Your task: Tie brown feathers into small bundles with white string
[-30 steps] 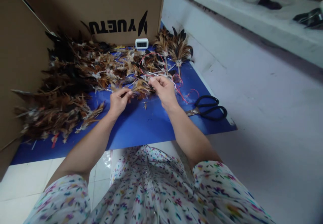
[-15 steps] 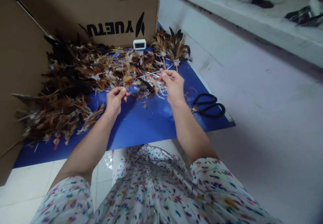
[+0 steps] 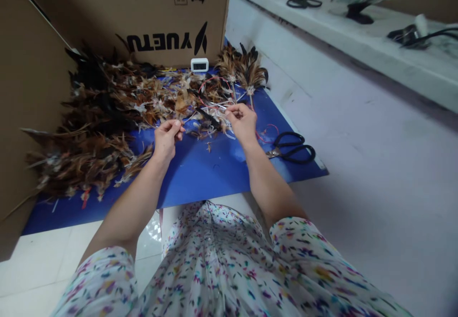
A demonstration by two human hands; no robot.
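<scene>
My left hand (image 3: 166,138) is pinched closed over the blue table near its middle; a thin pale strand shows at its fingertips, too small to identify. My right hand (image 3: 242,122) is closed in a pinch beside the white strips, and what it grips is too fine to make out. Brown and black feathers (image 3: 107,112) lie heaped from the left side to between the hands. Two fuller feather bunches (image 3: 250,71) with pale stems lie beyond my right hand. Black-handled scissors (image 3: 291,148) rest right of my right wrist.
A white digital clock (image 3: 199,65) stands before a large cardboard box (image 3: 161,16). Another cardboard panel (image 3: 28,93) borders the left. A wall and a ledge (image 3: 322,16) with more scissors (image 3: 302,2) run along the right. The blue table (image 3: 211,174) ends close to my body.
My hands have come slightly closer together, both still pinched. A pale strand shows more clearly at my left fingertips. The whole view has shifted a little.
</scene>
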